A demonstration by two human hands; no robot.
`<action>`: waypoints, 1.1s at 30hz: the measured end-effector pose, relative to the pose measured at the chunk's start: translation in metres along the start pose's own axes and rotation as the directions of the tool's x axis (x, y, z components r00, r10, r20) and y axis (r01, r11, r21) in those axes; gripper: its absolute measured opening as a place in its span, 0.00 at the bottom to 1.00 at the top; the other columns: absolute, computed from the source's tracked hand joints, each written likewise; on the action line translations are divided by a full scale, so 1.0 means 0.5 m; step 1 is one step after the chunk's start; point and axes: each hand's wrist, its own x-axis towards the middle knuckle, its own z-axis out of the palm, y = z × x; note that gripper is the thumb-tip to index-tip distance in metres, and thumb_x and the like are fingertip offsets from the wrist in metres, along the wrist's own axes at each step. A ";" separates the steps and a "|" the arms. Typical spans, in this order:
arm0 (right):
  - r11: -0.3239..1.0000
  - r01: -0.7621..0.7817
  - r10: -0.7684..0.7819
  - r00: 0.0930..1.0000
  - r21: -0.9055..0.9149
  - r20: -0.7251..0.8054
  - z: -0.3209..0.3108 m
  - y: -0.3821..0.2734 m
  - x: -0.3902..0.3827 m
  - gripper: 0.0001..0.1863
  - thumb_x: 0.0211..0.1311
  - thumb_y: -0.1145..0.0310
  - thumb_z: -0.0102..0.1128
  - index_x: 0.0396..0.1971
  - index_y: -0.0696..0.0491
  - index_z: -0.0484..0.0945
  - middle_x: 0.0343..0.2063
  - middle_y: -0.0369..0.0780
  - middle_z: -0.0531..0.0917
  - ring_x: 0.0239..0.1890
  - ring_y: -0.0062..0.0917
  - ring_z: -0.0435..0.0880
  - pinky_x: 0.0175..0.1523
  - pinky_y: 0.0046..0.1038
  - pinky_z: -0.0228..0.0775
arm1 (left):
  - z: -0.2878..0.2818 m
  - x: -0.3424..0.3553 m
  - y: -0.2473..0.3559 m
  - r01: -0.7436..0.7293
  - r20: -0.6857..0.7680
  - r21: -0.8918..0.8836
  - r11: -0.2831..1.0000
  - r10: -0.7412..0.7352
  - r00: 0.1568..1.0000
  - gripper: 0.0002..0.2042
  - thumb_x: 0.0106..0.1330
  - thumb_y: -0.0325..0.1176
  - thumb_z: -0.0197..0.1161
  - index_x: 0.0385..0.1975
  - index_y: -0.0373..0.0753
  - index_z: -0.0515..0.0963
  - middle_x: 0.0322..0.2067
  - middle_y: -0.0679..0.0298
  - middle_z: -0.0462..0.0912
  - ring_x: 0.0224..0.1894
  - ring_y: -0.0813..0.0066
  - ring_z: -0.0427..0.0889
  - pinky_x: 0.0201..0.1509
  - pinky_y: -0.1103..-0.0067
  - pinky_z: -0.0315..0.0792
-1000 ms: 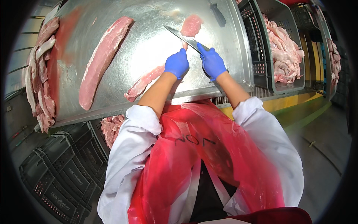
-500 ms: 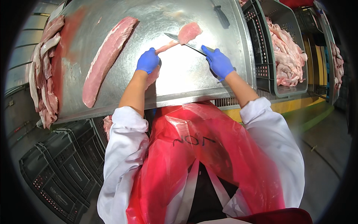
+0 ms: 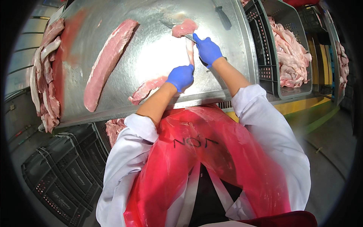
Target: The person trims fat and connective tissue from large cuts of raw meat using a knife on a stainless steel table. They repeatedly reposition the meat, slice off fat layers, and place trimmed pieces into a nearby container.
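Observation:
My left hand (image 3: 180, 78), in a blue glove, is closed on a long pale strip of meat (image 3: 190, 51) near the front of the metal table. From that hand the strip runs away from me to a rounded pink meat piece (image 3: 184, 28). Another floppy length of meat (image 3: 146, 90) trails out to the left, by my forearm. My right hand (image 3: 208, 51), gloved too, grips a knife (image 3: 190, 37), most of its handle hidden. Its blade lies at the near edge of the rounded piece, partly covered by meat. A long pink loin (image 3: 109, 65) lies farther left.
A second knife (image 3: 223, 18) with a dark handle lies at the far right of the metal table (image 3: 151, 41). Beyond the right edge stands a grey crate (image 3: 281, 85) of meat trimmings (image 3: 291, 55). Meat strips (image 3: 47, 75) hang over the left edge; black crates (image 3: 64, 174) stand below.
My left hand has moved right and toward me, swinging the strip to point away from me. The knife hand has shifted slightly left and away, and the rounded piece has moved a little left.

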 end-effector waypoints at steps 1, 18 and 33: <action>1.000 -0.006 0.006 1.000 0.001 -0.014 -0.005 0.006 0.030 0.30 0.73 0.64 0.47 0.74 0.36 0.59 0.48 0.57 0.77 0.46 0.49 0.84 0.51 0.45 0.77 | 0.018 -0.011 0.005 -0.057 0.029 0.003 0.998 0.057 0.998 0.10 0.62 0.32 0.54 0.39 0.34 0.77 0.32 0.42 0.85 0.39 0.42 0.85 0.48 0.56 0.76; 0.765 -0.259 0.041 0.933 0.589 0.356 -0.117 0.119 -0.019 0.25 0.77 0.54 0.48 0.70 0.40 0.70 0.28 0.34 0.81 0.23 0.17 0.75 0.26 0.23 0.70 | -0.132 0.057 -0.033 -0.464 -0.059 0.171 0.869 0.480 0.876 0.15 0.67 0.37 0.59 0.52 0.44 0.78 0.64 0.55 0.74 0.59 0.50 0.76 0.61 0.61 0.71; -0.498 -0.509 -0.254 0.860 0.702 0.443 -0.098 0.198 -0.334 0.25 0.79 0.51 0.47 0.61 0.55 0.68 0.32 0.41 0.77 0.19 0.17 0.69 0.23 0.18 0.62 | -0.476 -0.007 -0.050 -0.132 -0.193 -0.329 0.935 0.070 0.979 0.14 0.69 0.41 0.57 0.34 0.35 0.77 0.27 0.67 0.75 0.33 0.73 0.73 0.41 0.73 0.70</action>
